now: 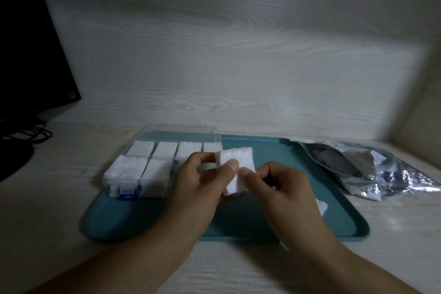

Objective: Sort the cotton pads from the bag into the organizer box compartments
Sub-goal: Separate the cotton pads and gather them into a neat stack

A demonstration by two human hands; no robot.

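Left hand (202,181): thumb and fingers pinch a stack of cotton pads (235,169) above the tray (143,219). Right hand (281,188): fingertips pinch the stack's lower right edge. Organizer box (145,167): tray's far left corner, compartments filled. Bag (372,169): desk (47,234), far right.

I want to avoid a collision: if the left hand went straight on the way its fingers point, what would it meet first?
Probably the cotton pads it already pinches, then the right hand just beyond; depth is unclear from this one view.
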